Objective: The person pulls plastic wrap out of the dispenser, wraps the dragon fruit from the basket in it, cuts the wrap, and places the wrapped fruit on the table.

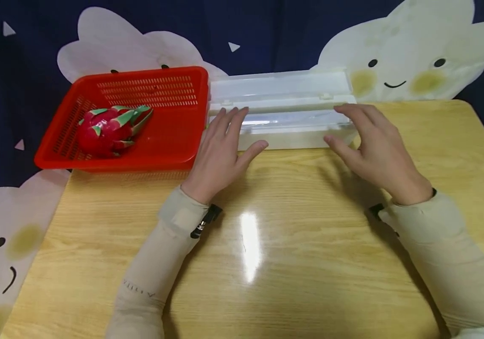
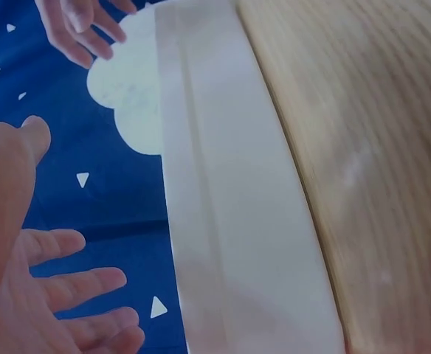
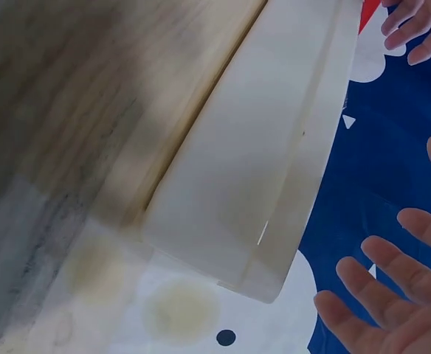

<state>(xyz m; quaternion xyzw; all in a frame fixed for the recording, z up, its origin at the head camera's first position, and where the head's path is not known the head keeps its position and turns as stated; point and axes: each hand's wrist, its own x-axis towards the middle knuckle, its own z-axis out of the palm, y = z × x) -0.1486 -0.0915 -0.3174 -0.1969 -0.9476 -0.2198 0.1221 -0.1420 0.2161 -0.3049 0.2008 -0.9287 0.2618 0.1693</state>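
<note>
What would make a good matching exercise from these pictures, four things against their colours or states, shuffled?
1. Dragon fruit
2. Basket
3. Long box
4. Tabletop

A. Wood-grained, pale yellowish brown
B. Lid open
C. Pinkish red with green tips
D. Plain red with slotted walls

Pairs: 1-C, 2-D, 3-B, 4-A.

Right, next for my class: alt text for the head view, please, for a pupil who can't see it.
A left hand and right hand are at opposite ends of an open white box on a wooden table. To its left, a red basket holds a dragon fruit; behind is a dark cloud-print cloth.
</note>
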